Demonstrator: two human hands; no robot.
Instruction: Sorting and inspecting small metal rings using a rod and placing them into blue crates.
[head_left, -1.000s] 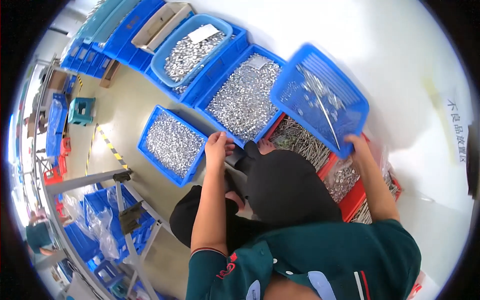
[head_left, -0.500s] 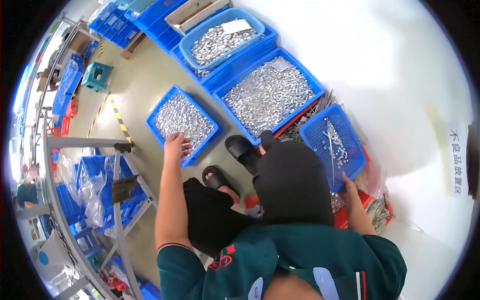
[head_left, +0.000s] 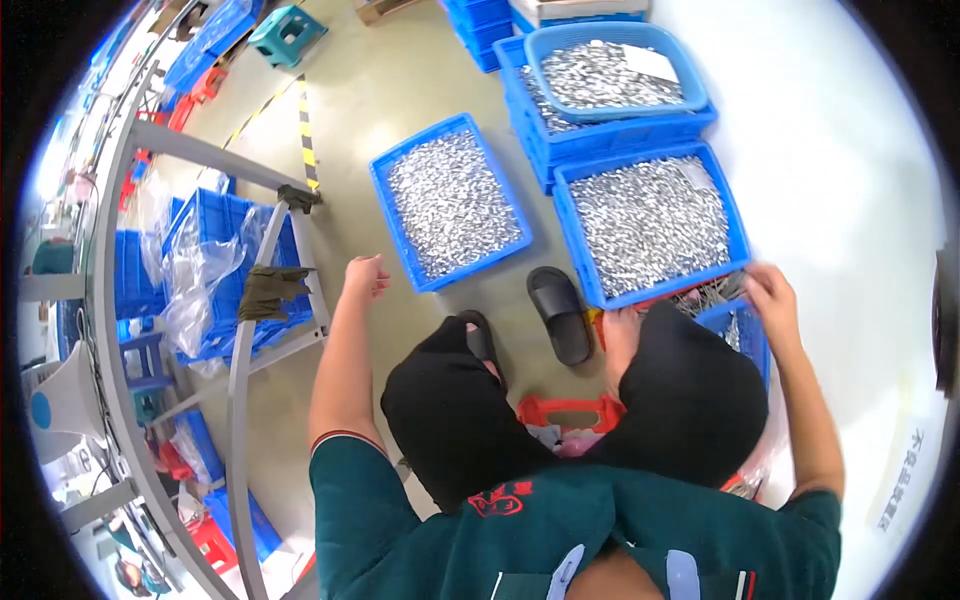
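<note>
Empty and loosely curled, the left hand (head_left: 362, 277) hovered just left of the near corner of a blue tray of metal parts (head_left: 452, 200). Right hand (head_left: 771, 297) gripped the blue basket (head_left: 742, 335), partly hidden behind the knee.

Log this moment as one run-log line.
left hand: empty, beside blue plastic tray of small silver metal parts | right hand: at rim of small blue perforated basket | posture: seated
</note>
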